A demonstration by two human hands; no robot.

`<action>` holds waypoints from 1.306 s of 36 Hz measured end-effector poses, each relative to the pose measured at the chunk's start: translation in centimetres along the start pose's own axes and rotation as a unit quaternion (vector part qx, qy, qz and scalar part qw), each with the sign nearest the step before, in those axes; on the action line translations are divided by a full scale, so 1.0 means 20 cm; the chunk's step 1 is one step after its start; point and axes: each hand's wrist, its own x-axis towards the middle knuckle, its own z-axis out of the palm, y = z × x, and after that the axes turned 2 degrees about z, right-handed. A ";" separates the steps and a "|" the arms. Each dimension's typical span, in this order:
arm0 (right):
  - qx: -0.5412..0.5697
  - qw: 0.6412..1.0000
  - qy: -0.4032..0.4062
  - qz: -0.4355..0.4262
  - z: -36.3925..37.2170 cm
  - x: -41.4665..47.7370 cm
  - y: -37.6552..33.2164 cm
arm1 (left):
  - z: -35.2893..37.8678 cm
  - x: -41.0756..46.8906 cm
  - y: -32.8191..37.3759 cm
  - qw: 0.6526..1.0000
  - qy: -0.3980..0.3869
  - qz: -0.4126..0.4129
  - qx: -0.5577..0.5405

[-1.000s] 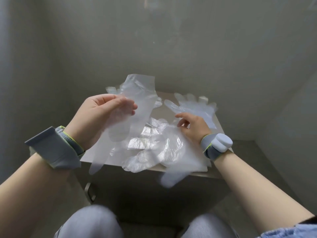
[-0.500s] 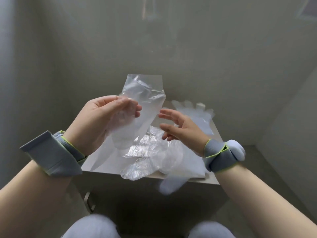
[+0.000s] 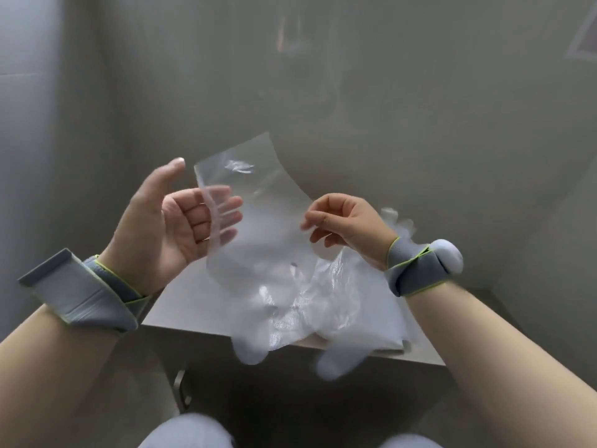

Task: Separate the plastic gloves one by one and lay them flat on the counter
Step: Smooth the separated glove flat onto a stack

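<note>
Grey walls enclose the counter (image 3: 181,305), above which one glove (image 3: 258,221) is held over the pile (image 3: 323,302), right hand (image 3: 349,221) pinching its edge, left hand (image 3: 168,227) relaxed behind it, thumb off; separating seems nearly done, so next it needs laying flat on the counter.

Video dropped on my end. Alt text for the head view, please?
A clear plastic glove is held up between two hands: the right hand pinches its edge, and the open left hand rests behind it. A crumpled pile of gloves lies on the counter below, partly overhanging its near edge.
</note>
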 end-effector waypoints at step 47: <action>-0.570 0.810 -0.030 -0.134 0.22 1.31 0.28 | -0.36 0.94 -0.36 0.950 0.086 -0.002 0.301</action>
